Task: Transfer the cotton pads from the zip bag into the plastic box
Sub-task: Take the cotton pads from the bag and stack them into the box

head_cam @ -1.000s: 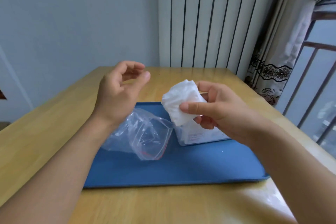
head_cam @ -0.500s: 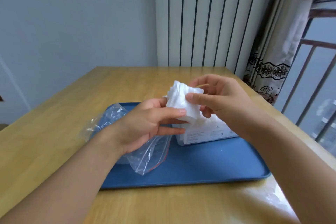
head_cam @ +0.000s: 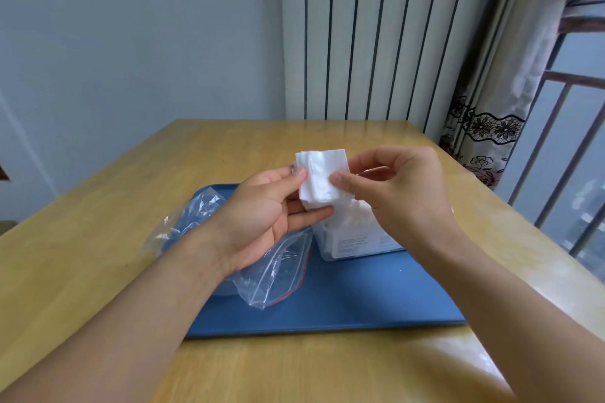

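Both hands, left hand (head_cam: 268,216) and right hand (head_cam: 397,193), pinch a stack of cotton pads (head_cam: 322,178) above the tray (head_cam: 360,304); the zip bag (head_cam: 262,271) lies seemingly emptied near left; the plastic box (head_cam: 357,239), just right, already holds pads; this stack remains.

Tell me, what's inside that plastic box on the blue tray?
The plastic box seems to hold white cotton pads near its top, but the right hand and its cloudy wall hide most of the inside.

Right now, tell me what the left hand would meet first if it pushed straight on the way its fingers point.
Likely the right hand, just past the white cotton pad stack both hands pinch; depth is unclear.
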`<action>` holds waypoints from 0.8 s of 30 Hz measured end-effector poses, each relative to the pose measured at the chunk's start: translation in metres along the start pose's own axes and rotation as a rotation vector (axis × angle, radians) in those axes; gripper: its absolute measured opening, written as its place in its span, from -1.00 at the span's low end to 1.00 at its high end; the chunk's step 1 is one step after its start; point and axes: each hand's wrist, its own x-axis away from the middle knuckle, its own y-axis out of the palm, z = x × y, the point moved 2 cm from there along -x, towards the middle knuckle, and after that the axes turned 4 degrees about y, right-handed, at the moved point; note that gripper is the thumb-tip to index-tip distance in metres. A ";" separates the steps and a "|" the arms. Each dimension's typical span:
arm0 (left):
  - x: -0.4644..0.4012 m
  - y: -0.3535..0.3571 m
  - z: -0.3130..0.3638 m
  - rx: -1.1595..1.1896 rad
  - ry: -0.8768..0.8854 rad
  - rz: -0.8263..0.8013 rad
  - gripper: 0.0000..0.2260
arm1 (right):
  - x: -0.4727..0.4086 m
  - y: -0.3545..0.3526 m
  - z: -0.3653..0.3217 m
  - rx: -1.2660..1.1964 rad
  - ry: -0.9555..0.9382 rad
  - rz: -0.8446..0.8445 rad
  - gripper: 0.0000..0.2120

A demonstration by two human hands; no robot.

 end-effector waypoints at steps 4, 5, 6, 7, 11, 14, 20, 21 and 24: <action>0.000 0.000 -0.001 0.025 -0.005 0.019 -0.72 | 0.000 0.002 0.000 -0.101 0.055 -0.037 -0.90; 0.000 0.000 -0.001 0.017 -0.002 0.015 -0.72 | -0.001 0.002 0.000 -0.153 0.093 -0.053 -0.90; 0.000 0.000 -0.001 0.000 0.004 0.005 -0.73 | -0.001 0.001 0.001 -0.195 0.133 -0.063 -0.89; 0.000 0.000 -0.002 -0.021 0.010 -0.006 -0.72 | -0.002 0.001 0.002 -0.227 0.172 -0.071 -0.88; -0.001 0.002 -0.003 -0.041 0.022 -0.035 -0.71 | -0.001 0.001 0.003 -0.328 0.313 -0.137 -0.85; -0.001 0.001 -0.003 -0.066 0.027 -0.039 -0.71 | -0.001 -0.002 -0.001 -0.290 0.325 -0.178 -0.89; -0.002 -0.001 0.000 -0.158 0.052 -0.062 -0.70 | 0.000 -0.007 -0.005 -0.266 0.352 -0.219 -0.80; -0.002 0.000 0.000 -0.152 0.060 -0.061 -0.70 | 0.000 -0.006 -0.005 -0.283 0.354 -0.220 -0.80; -0.001 0.001 0.001 -0.042 0.045 -0.027 -0.70 | -0.002 -0.008 -0.007 -0.419 0.388 -0.264 -0.83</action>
